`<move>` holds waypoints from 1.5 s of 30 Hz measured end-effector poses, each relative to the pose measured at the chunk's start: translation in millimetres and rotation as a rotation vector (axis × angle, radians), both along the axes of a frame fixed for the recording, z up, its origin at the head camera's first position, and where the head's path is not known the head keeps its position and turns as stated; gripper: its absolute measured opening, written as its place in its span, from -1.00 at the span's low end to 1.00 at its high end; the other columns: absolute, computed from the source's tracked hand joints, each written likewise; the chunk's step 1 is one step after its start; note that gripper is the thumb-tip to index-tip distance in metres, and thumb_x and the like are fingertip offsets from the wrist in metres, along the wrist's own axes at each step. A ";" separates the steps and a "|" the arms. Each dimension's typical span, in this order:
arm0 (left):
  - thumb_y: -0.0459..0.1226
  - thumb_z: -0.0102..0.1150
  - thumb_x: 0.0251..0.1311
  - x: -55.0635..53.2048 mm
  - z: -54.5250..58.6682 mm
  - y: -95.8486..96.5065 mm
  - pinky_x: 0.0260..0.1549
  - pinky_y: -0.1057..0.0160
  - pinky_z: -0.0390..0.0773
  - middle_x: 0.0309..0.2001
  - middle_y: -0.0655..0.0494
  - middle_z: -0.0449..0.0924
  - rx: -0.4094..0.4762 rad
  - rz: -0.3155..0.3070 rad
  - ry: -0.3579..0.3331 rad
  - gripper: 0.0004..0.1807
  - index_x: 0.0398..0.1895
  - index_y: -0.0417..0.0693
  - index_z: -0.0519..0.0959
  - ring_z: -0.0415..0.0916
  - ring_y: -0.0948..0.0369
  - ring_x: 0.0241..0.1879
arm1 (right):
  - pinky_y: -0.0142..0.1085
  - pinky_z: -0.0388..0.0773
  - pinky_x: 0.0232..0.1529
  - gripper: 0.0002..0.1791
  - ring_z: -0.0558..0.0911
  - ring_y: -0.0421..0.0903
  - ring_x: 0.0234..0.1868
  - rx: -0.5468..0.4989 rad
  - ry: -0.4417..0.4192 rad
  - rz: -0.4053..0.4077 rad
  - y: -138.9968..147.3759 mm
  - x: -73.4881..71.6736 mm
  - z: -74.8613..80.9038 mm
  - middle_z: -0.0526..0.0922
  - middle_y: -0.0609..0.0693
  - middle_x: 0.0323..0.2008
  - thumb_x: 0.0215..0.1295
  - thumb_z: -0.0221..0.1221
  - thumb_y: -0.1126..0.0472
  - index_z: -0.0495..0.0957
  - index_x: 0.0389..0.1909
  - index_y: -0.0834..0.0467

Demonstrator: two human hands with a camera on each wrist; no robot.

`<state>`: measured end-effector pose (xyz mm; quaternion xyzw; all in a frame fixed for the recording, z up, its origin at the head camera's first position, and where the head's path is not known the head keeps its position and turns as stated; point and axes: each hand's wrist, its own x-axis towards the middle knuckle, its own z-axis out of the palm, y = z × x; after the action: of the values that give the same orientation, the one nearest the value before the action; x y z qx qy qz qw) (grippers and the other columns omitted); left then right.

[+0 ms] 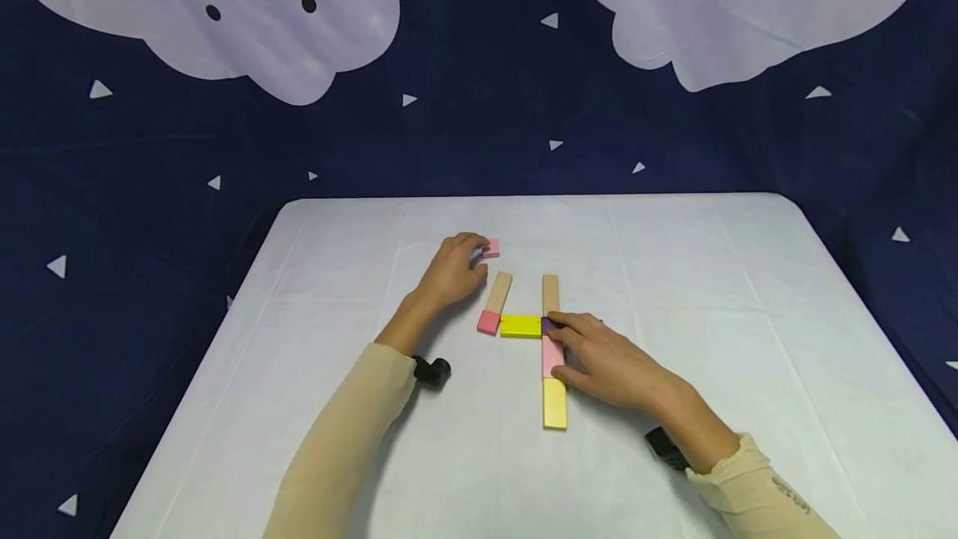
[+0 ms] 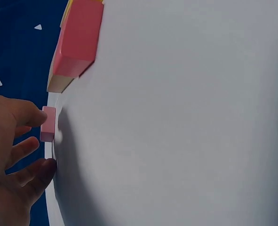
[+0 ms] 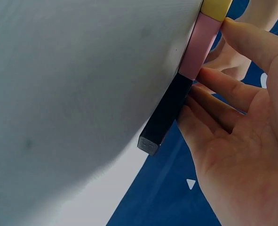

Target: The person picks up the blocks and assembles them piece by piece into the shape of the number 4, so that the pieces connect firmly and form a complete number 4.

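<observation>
At the far end of the blocks my left hand [image 1: 455, 269] touches a small light pink block [image 1: 491, 249] with a fingertip, its thumb held apart. In the left wrist view that pink block [image 2: 48, 124] meets one fingertip. My right hand [image 1: 617, 364] rests its fingertips on a dark purple block [image 1: 546, 326] and a pink block [image 1: 552, 354]. The right wrist view shows the dark block [image 3: 166, 113] end to end with the pink one [image 3: 201, 47]. A pale yellow block [image 1: 555, 403] continues the column nearer me, while a wooden block [image 1: 550, 294] heads it.
A bright yellow block [image 1: 520, 326] lies crosswise between the column and a red-pink block [image 1: 489, 322]. Beyond the red-pink block slants another wooden block [image 1: 499, 292]. All lie on a white-covered table [image 1: 374, 273], before a dark blue patterned cloth [image 1: 479, 140].
</observation>
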<state>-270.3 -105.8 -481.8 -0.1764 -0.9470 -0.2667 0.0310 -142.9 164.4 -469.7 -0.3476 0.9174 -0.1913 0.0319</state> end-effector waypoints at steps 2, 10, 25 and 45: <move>-0.32 0.17 0.14 -3.6 0.3 2.2 0.21 0.14 0.23 0.20 -0.02 0.44 -0.003 -0.012 -0.001 -0.56 0.14 -0.08 0.51 0.33 0.03 0.18 | -0.08 0.27 0.24 -0.35 0.29 -0.02 0.31 -0.001 0.007 0.000 0.1 0.1 -0.3 0.29 0.08 0.35 0.26 0.22 -0.06 0.43 0.26 0.25; -0.39 0.16 0.14 -11.5 -0.1 7.5 0.19 0.18 0.26 0.16 0.01 0.50 -0.022 -0.025 0.004 -0.57 0.13 -0.08 0.55 0.38 0.07 0.14 | -0.08 0.27 0.24 -0.37 0.30 -0.03 0.30 -0.007 0.007 0.001 -0.3 -0.3 -0.3 0.30 0.08 0.33 0.26 0.22 -0.06 0.45 0.23 0.25; -0.38 0.18 0.19 -14.3 -7.5 8.1 0.12 0.18 0.34 0.03 0.04 0.60 0.026 0.021 0.040 -0.69 0.01 -0.06 0.64 0.45 0.08 0.02 | -0.11 0.25 0.26 -0.37 0.30 -0.05 0.30 0.003 0.017 -0.003 0.7 -1.2 -1.9 0.31 0.06 0.33 0.26 0.21 -0.06 0.45 0.24 0.24; -0.38 0.22 0.17 -8.3 -4.6 11.0 -0.12 0.22 0.49 -0.10 0.04 0.63 0.156 -0.028 -0.083 -0.71 -0.01 -0.11 0.64 0.51 0.21 -0.20 | -0.11 0.26 0.25 -0.37 0.27 -0.07 0.31 0.010 -0.019 -0.012 0.3 -0.6 0.7 0.28 0.04 0.36 0.26 0.21 -0.06 0.44 0.25 0.23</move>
<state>-278.6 -94.8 -486.4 -0.1757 -0.9212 -0.3471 0.0018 -143.5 164.7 -469.0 -0.3401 0.9200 -0.1903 0.0411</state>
